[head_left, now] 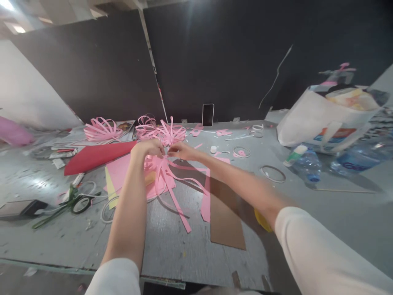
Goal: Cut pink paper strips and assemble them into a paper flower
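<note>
Both hands meet over a spread of pink paper strips [164, 166] near the middle of the table. My left hand [152, 147] is bent over the bundle from the left, its fingers curled onto the strips. From the right, my right hand [181, 150] closes in a pinch at the point where the strips gather. Several loose strip ends fan out toward the right and the front. Pink paper sheets [118, 172] lie under and beside the bundle. Just behind the hands stand looped pink paper strips [172, 133]; another looped bundle [102, 129] sits farther left.
A red sheet [98, 157] lies left. A brown cardboard piece [225, 213] is right of the strips. A phone [208, 114] leans against the dark panel. At right are a white bag [307, 114], plastic bottles [310, 164] and a wire ring [273, 174]. Scissors [72, 198] lie left.
</note>
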Demonstrator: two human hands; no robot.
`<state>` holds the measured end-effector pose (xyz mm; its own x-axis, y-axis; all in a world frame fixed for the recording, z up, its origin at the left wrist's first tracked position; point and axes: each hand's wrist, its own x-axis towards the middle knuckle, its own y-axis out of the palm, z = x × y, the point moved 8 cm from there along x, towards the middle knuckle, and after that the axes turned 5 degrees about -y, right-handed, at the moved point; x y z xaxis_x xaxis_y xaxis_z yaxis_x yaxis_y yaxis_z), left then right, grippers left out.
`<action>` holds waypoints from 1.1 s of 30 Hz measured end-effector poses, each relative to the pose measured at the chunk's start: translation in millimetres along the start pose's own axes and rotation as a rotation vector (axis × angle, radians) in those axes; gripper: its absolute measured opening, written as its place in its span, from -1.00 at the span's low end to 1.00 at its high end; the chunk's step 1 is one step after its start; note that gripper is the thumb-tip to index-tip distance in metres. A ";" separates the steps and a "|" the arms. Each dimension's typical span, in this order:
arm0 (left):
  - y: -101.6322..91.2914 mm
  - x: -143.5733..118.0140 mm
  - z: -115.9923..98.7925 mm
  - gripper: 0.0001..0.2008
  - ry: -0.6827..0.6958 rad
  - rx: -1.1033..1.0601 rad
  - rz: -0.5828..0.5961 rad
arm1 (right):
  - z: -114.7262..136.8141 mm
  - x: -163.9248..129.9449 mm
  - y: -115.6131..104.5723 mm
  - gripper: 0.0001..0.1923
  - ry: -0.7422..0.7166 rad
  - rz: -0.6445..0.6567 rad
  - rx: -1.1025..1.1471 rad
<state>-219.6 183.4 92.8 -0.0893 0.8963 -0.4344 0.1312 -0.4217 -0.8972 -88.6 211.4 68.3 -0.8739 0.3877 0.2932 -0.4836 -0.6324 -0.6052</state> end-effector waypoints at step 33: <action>2.2 -0.7 -1.4 -0.49 0.085 -0.077 0.014 | -27.9 -4.2 18.9 -0.77 0.121 -0.196 0.170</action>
<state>-217.9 182.1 91.2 -0.0030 0.9001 -0.4357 0.2076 -0.4257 -0.8807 -92.7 216.5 34.9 -0.7556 0.5844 0.2961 -0.6531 -0.6369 -0.4097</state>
